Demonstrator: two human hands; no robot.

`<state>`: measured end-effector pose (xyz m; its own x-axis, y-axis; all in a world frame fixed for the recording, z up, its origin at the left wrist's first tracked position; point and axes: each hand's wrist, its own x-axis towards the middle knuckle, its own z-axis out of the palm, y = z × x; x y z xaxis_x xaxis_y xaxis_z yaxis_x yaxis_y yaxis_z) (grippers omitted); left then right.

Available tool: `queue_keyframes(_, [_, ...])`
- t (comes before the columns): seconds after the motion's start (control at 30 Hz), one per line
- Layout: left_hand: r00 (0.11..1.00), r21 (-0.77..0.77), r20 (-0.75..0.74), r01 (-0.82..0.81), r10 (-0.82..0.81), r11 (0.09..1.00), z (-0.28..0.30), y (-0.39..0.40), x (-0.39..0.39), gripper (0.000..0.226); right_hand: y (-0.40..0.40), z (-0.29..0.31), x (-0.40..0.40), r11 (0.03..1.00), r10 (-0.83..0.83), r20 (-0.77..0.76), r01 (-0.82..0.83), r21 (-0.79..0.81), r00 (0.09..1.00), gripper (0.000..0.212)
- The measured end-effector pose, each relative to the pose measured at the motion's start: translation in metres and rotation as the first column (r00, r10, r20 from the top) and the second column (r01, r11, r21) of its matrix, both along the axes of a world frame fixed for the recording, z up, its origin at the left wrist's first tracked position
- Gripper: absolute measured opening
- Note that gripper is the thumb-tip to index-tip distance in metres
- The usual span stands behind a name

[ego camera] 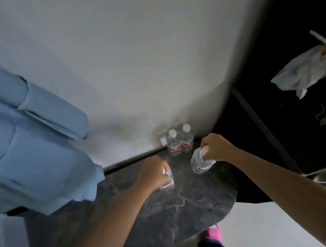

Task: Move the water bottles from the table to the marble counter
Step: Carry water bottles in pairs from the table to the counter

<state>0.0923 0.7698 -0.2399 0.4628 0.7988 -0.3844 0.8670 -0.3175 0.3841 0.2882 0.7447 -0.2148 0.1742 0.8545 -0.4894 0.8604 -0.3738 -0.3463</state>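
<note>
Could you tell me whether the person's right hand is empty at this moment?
No, the right hand is closed around the top of a water bottle over the marble counter, and the left hand grips another.

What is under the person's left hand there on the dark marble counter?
A clear plastic water bottle with a red label, gripped at its top by the left hand, above the dark marble counter. Its cap is covered by the fingers; blur hides whether its base touches.

Dark grey marble counter (168,210) with pale veins; 4 clear bottles (174,144), red-banded labels, white caps; light-blue cloth (27,138).
</note>
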Motion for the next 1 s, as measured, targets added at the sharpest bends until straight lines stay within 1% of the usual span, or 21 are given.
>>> queue_keyframes(0.07, [0.999,-0.005,-0.036,-0.037,0.037,0.999,-0.013,0.002,0.015,0.025,0.014,-0.013,0.011,0.998,0.057,-0.01,-0.057,-0.029,0.998,0.033])
queue_keyframes(0.17, [0.996,-0.029,-0.038,-0.088,0.087,0.996,-0.035,0.011,0.039,0.022,0.034,-0.04,0.027,0.992,0.099,-0.043,-0.102,-0.075,0.994,0.039])
queue_keyframes(0.37, [0.988,-0.086,-0.05,-0.151,0.147,0.985,-0.078,0.033,0.075,0.023,0.057,-0.09,0.042,0.985,0.095,-0.094,-0.107,-0.135,0.991,0.043])
queue_keyframes(0.47, [0.981,-0.098,-0.046,-0.191,0.187,0.977,-0.1,0.043,0.087,0.024,0.068,-0.112,0.045,0.985,0.116,-0.092,-0.127,-0.121,0.989,0.057])
queue_keyframes(0.6, [0.967,-0.089,-0.018,-0.254,0.253,0.963,-0.119,0.053,0.101,0.025,0.079,-0.134,0.05,0.98,0.151,-0.102,-0.163,-0.114,0.983,0.043])
queue_keyframes(0.67, [0.964,-0.091,-0.007,-0.266,0.266,0.96,-0.124,0.058,0.106,0.025,0.082,-0.134,0.049,0.984,0.128,-0.121,-0.141,-0.108,0.984,0.036])
queue_keyframes(0.73, [0.958,-0.087,0.004,-0.286,0.287,0.954,-0.132,0.063,0.11,0.021,0.085,-0.13,0.046,0.992,0.091,-0.142,-0.101,-0.069,0.986,0.028])
queue_keyframes(0.83, [0.959,-0.067,0.012,-0.283,0.285,0.957,-0.138,0.072,0.114,0.019,0.093,-0.128,0.043,0.992,0.082,-0.201,-0.099,-0.072,0.976,0.029])
queue_keyframes(0.9, [0.96,-0.054,0.018,-0.277,0.278,0.959,-0.14,0.076,0.116,0.022,0.097,-0.128,0.042,0.991,0.087,-0.219,-0.107,-0.081,0.972,0.029])
queue_keyframes(1.0, [0.964,-0.059,0.035,-0.262,0.264,0.963,-0.143,0.081,0.118,0.026,0.101,-0.138,0.042,0.996,0.051,-0.222,-0.066,-0.059,0.974,0.026])
